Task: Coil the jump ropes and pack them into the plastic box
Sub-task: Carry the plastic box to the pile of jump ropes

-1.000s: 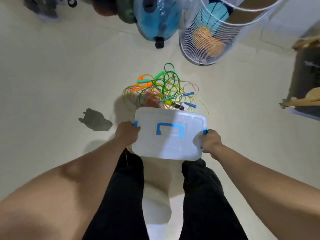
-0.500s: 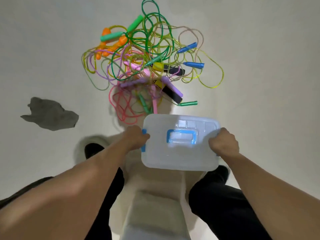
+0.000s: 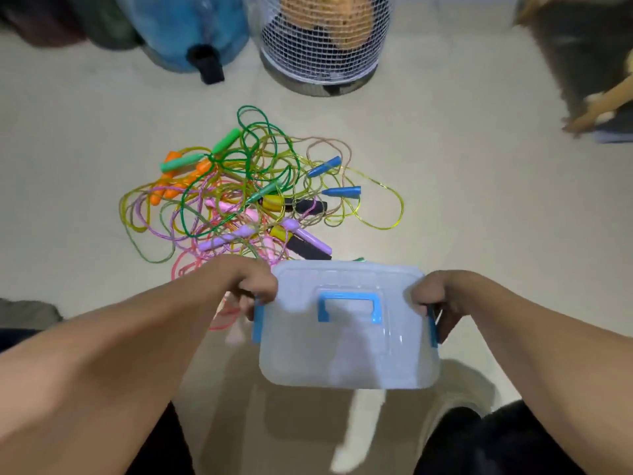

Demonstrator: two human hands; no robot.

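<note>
Pale floor (image 3: pixel 479 207); tangled jump ropes (image 3: pixel 253 200); wire basket (image 3: pixel 322 46) beyond

Both arms reach forward, left hand (image 3: pixel 248 286) and right hand (image 3: pixel 440 296) curled in grips.

Pale cream floor (image 3: pixel 479 207), smooth and evenly lit, with a white wire basket (image 3: pixel 325 46) and a blue jug (image 3: pixel 191 32) standing side by side at the far edge, dark bags (image 3: pixel 68 22) left of them, dark wooden furniture (image 3: pixel 589 63) blurred at right.
</note>
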